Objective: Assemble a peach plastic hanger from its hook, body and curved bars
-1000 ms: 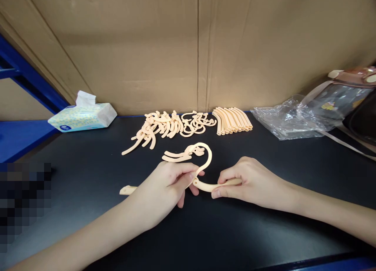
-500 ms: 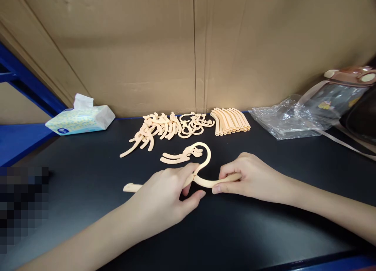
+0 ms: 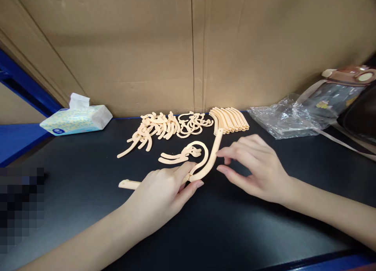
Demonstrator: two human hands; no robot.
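Hook-topped piece: Cream, smooth, plastic-looking hook-topped piece (image 3: 202, 173), in front of me at the centre; I cannot tell whether it rests on the black, smooth tabletop (image 3: 235, 232) or is held just above it.
Swung bar: Slim, curved swung bar (image 3: 213, 155) of that piece points away from me, alongside the rounded hook (image 3: 206, 151); the straighter opposite bar (image 3: 129, 184) shows past my knuckles.
Left grip: My left hand (image 3: 164, 188) is closed about the joint, thumb forward.
Right grip: My right hand (image 3: 255, 167) has thumb and fingers parted, holding nothing; index fingertip at the bar's edge, contact undetermined.
Handling advice: In my judgement, the left grip should hold the joint steady, the right guiding the bar lightly along its own plane; sideways force could strain the joint.
Change noted: Half a second ago my right fingers pinched this bar, then pointing right; now it stands beside the hook, released.
Nearest stock: Two curved, cream loose strips (image 3: 173, 159) behind my left hand.
Rear stock: Cream, nested tube-like bars (image 3: 230, 120), beside a tangle of small cream hooks (image 3: 195, 124).
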